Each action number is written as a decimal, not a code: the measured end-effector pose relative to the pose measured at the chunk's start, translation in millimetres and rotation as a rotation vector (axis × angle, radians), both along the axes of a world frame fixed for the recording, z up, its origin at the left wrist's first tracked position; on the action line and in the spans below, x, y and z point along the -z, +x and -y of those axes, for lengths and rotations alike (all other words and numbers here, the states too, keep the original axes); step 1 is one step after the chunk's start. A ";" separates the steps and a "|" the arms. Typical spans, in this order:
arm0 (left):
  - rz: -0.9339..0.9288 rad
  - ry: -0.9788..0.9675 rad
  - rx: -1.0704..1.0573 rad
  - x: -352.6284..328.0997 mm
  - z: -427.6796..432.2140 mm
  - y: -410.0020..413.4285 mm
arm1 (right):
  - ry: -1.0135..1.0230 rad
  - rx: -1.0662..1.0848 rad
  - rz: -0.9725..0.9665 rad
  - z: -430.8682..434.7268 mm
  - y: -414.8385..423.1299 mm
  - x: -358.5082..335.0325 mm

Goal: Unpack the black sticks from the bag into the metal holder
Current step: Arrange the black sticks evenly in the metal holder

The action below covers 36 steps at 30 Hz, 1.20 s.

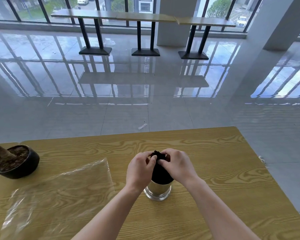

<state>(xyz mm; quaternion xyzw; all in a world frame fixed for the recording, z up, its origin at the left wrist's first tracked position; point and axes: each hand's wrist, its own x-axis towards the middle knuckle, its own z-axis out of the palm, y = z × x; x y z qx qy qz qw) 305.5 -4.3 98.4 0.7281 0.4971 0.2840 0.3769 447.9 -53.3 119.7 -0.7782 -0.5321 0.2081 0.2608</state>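
A shiny metal holder (pixel 157 191) stands upright on the wooden table (pixel 215 170), a little right of centre. A dense bundle of black sticks (pixel 161 172) stands in it, tips pointing up. My left hand (pixel 140 168) grips the top of the bundle from the left. From the right, my right hand (pixel 177 164) closes its fingers around the same tips. The clear plastic bag (pixel 59 191) lies flat and crumpled on the table to the left, apart from both hands; I see no sticks in it.
A dark round pot (pixel 16 161) of soil with a cut stump sits at the table's far left. Beyond the table's far edge is a glossy tiled floor with a scrap of wrapper (pixel 142 126). High tables (pixel 142 17) stand by the windows.
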 end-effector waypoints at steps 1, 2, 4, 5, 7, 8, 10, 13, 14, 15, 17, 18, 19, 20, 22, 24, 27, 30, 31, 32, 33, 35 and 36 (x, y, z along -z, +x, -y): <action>0.059 -0.017 -0.010 0.4 -0.1 -2.2 | 0.003 0.005 -0.017 -1.4 1.2 -0.2; 0.103 -0.027 -0.021 0.9 -0.2 -4.4 | 0.000 0.004 -0.029 -2.5 1.4 -0.1; 0.119 -0.030 -0.039 1.2 -2.5 -6.6 | -0.009 -0.012 -0.032 -4.5 2.1 0.0; 0.112 -0.039 -0.044 2.1 -3.4 -7.2 | -0.020 -0.025 -0.031 -4.7 2.2 1.2; 0.117 -0.054 -0.041 4.2 -3.7 -9.2 | -0.036 -0.044 -0.029 -3.2 1.1 2.3; 0.116 -0.044 -0.028 5.3 -3.5 -10.0 | -0.036 -0.047 -0.025 -2.0 0.7 2.5; 0.101 0.011 0.002 9.4 -2.5 -11.2 | -0.024 -0.048 0.003 -0.2 0.3 3.3; 0.068 0.123 0.019 13.0 -0.1 -8.7 | -0.006 -0.077 0.079 1.1 -1.3 4.4; 0.049 0.157 0.024 12.6 0.0 -6.3 | -0.012 -0.104 0.098 0.8 -1.6 4.8; 0.023 0.185 0.031 12.1 -0.1 -4.0 | -0.025 -0.125 0.109 0.6 -1.8 5.3; -0.027 0.209 0.040 11.3 -1.2 -0.1 | -0.017 -0.124 0.101 0.8 -1.7 6.0; -0.040 0.204 0.042 10.8 -1.8 0.6 | -0.001 -0.108 0.099 1.4 -1.0 6.2; -0.046 0.198 0.046 10.3 -2.0 0.3 | 0.016 -0.092 0.105 2.4 0.3 6.3; -0.047 0.195 0.055 10.1 -1.6 -0.5 | 0.033 -0.078 0.113 4.1 1.8 6.3; -0.045 0.203 0.065 10.5 0.4 -3.6 | 0.065 -0.054 0.120 7.6 5.1 7.8; -0.040 0.214 0.047 11.8 2.9 -6.9 | 0.065 -0.028 0.106 9.5 9.1 9.9; -0.033 0.241 0.010 11.1 6.4 -9.0 | 0.052 -0.010 0.113 12.4 10.3 11.3; -0.074 0.310 0.038 7.9 8.5 -6.0 | 0.080 -0.037 0.131 10.9 5.5 10.1; -0.112 0.337 0.061 7.4 8.7 -4.2 | 0.084 -0.053 0.141 9.3 3.7 9.6; -0.147 0.356 0.077 7.1 8.9 -2.8 | 0.078 -0.067 0.151 7.6 2.3 8.9; -0.169 0.360 0.084 6.8 9.1 -1.9 | 0.071 -0.077 0.157 6.0 1.5 8.7; -0.165 0.347 0.073 7.1 9.2 -2.6 | 0.081 -0.085 0.148 4.9 1.6 9.1; -0.148 0.332 0.063 7.9 9.1 -4.0 | 0.092 -0.088 0.139 5.2 2.2 9.0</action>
